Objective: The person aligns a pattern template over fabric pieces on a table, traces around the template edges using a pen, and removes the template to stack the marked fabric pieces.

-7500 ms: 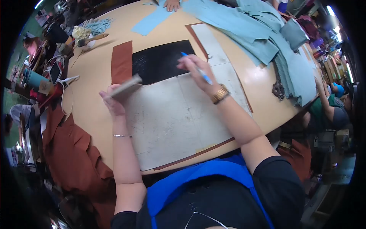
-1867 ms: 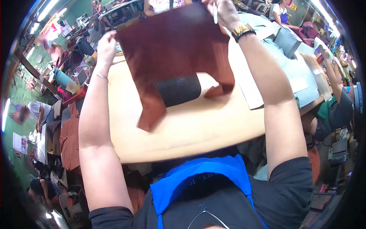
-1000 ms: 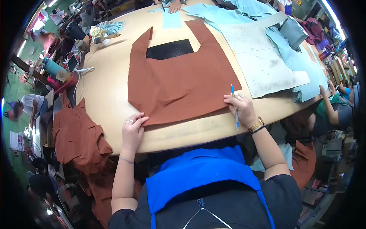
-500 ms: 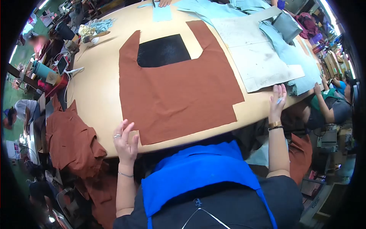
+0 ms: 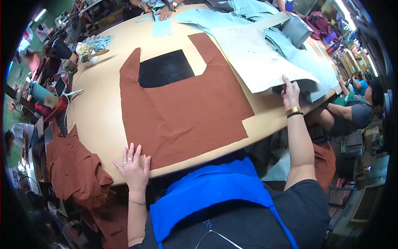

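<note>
A rust-brown cut piece with two upward straps lies flat on the pale table. Between its straps a black panel shows, its lower edge covered by the brown piece. My left hand rests at the table's front edge by the brown piece's lower left corner, fingers spread, holding nothing. On the right, my right hand grips the near edge of a large whitish pattern sheet, whose edge is lifted and curved. No pen can be made out in that hand.
Light blue material lies under and beyond the sheet. A brush and a white cable are at the left. Brown material hangs at the left edge. A co-worker's hand is at the far edge; another person sits at right.
The brown piece was held up, then laid down over the black panel, and both hands let it go. My right hand has moved right and taken the whitish sheet's edge, which has risen.
</note>
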Demonstrator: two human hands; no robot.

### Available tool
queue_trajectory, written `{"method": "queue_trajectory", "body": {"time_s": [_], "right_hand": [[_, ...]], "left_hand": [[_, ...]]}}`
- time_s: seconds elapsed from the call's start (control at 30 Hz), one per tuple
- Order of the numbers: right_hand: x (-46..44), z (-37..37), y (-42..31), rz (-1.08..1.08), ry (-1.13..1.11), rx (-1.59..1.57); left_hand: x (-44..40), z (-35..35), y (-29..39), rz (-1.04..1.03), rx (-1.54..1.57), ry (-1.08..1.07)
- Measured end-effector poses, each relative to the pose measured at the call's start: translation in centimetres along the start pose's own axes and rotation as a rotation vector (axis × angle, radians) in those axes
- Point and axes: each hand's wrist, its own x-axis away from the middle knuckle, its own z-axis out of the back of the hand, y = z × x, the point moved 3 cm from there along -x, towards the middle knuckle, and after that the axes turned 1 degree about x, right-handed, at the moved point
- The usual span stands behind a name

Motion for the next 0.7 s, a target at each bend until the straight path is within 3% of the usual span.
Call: {"method": "queue_trajectory", "body": {"time_s": [0.03,0.1,0.23,0.37,0.4,0.43,0.57,0.67,0.7], "right_hand": [[-0.4,-0.4,-0.8,0.102,-0.028,0.041],[-2.9,-0.9,-2.5,0.322,-0.1,-0.162],[-1.3,-1.7,-11.0,0.517,-0.121,-0.399],[4.9,-1.9,-18.5,0.567,0.004,-0.282],[7.4,-2.9,-19.8,0.538,-0.082,-0.324],[9.2,-3.7,-20.8,0.508,-0.168,-0.366],[11.0,-6.5,-20.8,0.203,-0.934,-0.691],[14.5,-9.4,-19.5,0.169,-0.933,-0.661],[14.6,-9.9,-18.4,0.27,-0.893,-0.574]], "left_hand": [[0.1,0.2,0.1,-0.001,-0.01,-0.01],[0.3,0.4,0.2,-0.001,-0.031,-0.034],[0.8,0.6,0.4,-0.013,-0.029,-0.01],[-0.6,2.3,1.0,0.0,0.068,0.006],[-1.4,2.9,1.2,0.011,0.109,0.004],[-2.4,3.2,1.5,-0.008,0.279,0.014],[-7.6,2.5,3.1,-0.06,1.076,0.019],[-10.8,1.3,6.3,0.088,1.752,-0.229],[-11.4,1.9,7.8,0.148,1.968,-0.356]]}}
